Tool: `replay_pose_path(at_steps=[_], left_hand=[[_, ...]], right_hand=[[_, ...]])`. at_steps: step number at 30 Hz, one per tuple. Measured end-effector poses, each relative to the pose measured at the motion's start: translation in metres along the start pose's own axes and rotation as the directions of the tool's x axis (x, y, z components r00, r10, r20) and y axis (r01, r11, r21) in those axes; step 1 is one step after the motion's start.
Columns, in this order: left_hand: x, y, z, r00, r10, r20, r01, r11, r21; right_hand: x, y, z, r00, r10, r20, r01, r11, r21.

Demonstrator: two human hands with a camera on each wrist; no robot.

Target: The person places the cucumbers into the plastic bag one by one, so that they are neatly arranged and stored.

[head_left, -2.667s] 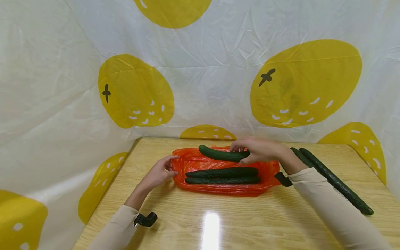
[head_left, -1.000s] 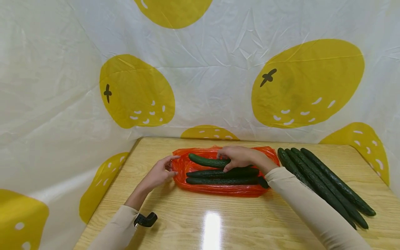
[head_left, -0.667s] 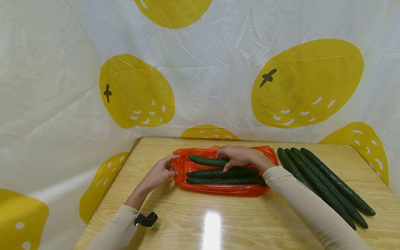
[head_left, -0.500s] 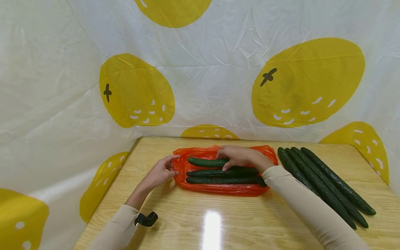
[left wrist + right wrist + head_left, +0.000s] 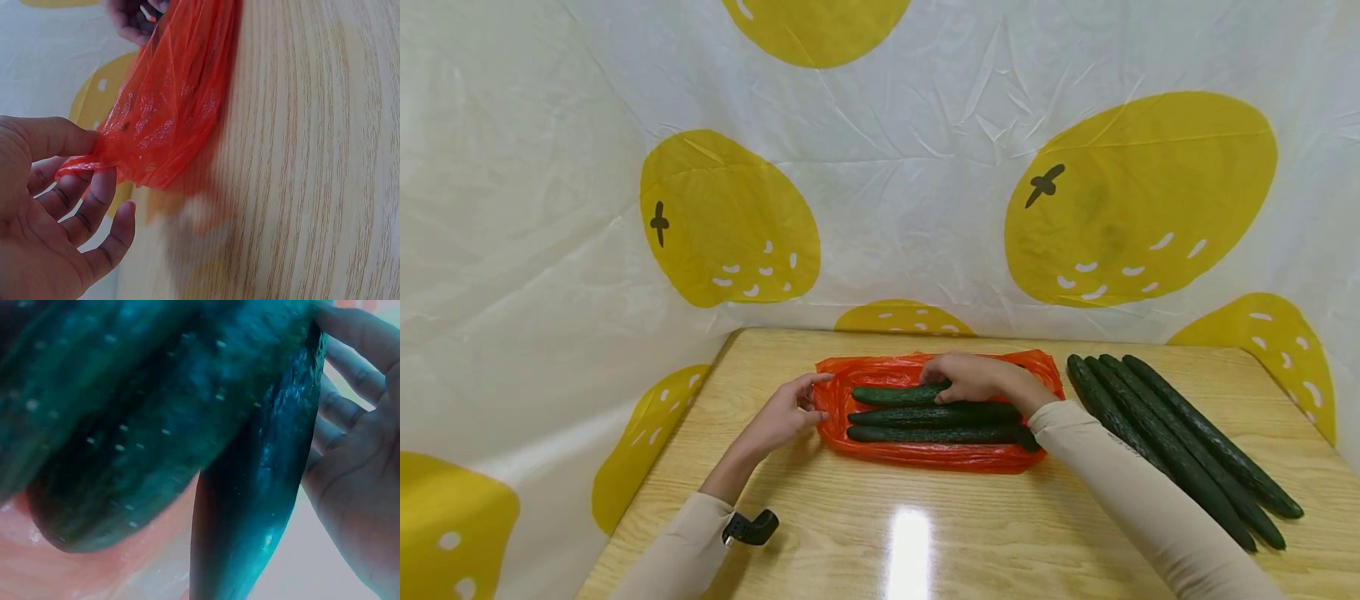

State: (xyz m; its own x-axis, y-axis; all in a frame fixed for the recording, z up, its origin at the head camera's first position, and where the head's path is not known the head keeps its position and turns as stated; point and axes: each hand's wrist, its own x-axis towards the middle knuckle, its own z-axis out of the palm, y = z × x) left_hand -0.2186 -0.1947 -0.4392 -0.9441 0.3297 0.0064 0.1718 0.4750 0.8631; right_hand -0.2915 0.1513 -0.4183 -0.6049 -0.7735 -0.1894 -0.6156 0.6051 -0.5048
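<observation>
My left hand (image 5: 785, 414) pinches left edge of orange bag (image 5: 880, 371), thumb against fingers, plastic bunched between. My right hand (image 5: 973, 377) wraps cucumber (image 5: 895, 394), fingers curled round it, at far side of bag. Cucumber lies just beside two more cucumbers (image 5: 936, 423) on bag, nearer me. Three long cucumbers (image 5: 1172, 442) lie right of bag on wooden table (image 5: 917, 533), well apart from hands.

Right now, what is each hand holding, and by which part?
The left hand pinches the orange bag by its left edge. The right hand holds the rearmost cucumber in the bag near its right end.
</observation>
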Motion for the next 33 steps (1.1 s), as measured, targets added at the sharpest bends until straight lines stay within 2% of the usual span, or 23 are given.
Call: replay_pose_path(at_steps=[6, 12, 15, 20, 24, 33], left_hand=[[0.000, -0.002, 0.000, 1.000, 0.026, -0.007, -0.026, 1.000, 0.011], [0.000, 0.000, 0.000, 1.000, 0.012, 0.003, -0.012, 1.000, 0.010], [-0.002, 0.007, 0.000, 1.000, 0.007, 0.016, -0.007, 1.000, 0.007], [-0.011, 0.029, -0.001, 0.999, 0.012, 0.031, -0.012, 1.000, 0.001], [-0.016, 0.037, -0.002, 0.999, 0.025, 0.024, -0.025, 1.000, 0.000], [-0.016, 0.037, -0.002, 0.999, 0.019, 0.026, -0.019, 1.000, -0.009]], right_hand=[[-0.004, 0.004, 0.002, 1.000, -0.016, -0.020, 0.018, 0.996, 0.092], [-0.009, 0.011, -0.001, 0.999, -0.032, -0.015, 0.035, 0.982, 0.185], [-0.009, 0.016, 0.000, 0.999, -0.051, -0.015, 0.053, 0.978, 0.199], [-0.009, 0.019, 0.001, 0.998, -0.062, -0.020, 0.065, 0.971, 0.229], [-0.009, 0.017, 0.002, 0.997, -0.062, -0.041, 0.070, 0.970, 0.234], [-0.009, 0.008, 0.005, 0.992, -0.064, -0.109, 0.080, 0.986, 0.145]])
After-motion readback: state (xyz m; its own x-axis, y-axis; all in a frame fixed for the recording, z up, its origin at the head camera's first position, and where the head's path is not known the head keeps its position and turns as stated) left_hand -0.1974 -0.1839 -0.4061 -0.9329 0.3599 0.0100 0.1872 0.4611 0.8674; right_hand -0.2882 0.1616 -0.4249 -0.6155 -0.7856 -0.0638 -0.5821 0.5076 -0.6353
